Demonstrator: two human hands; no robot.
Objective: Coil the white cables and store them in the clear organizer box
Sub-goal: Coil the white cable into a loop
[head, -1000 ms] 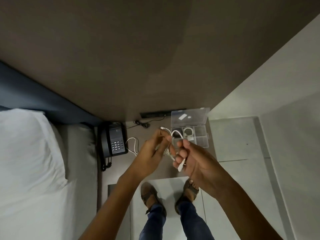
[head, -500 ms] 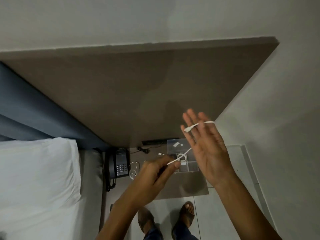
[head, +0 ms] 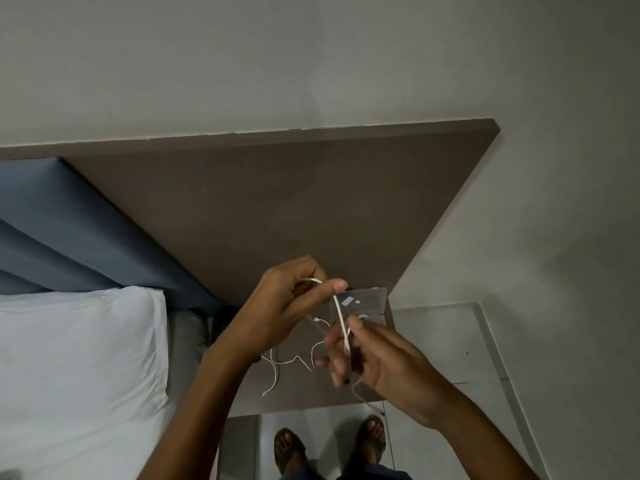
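A white cable (head: 341,318) runs taut between both hands above the bedside table. My left hand (head: 287,306) pinches its upper end between thumb and forefinger. Lower and to the right, my right hand (head: 374,358) has the cable wound around its fingers, and a loose tail hangs below it. A second white cable (head: 287,363) lies loose on the table (head: 311,396) under the hands. The clear organizer box (head: 367,301) stands open at the table's far edge, mostly hidden behind my hands.
A brown headboard panel (head: 277,202) rises behind the table. A bed with a white pillow (head: 76,358) lies to the left, against a blue padded headboard (head: 52,220). My sandalled feet (head: 332,441) stand on light floor tiles below.
My left hand rose and took the cable's upper end. My right hand dropped from spread above the box to beside the left hand, curling its fingers around the cable. The view tilted upward.
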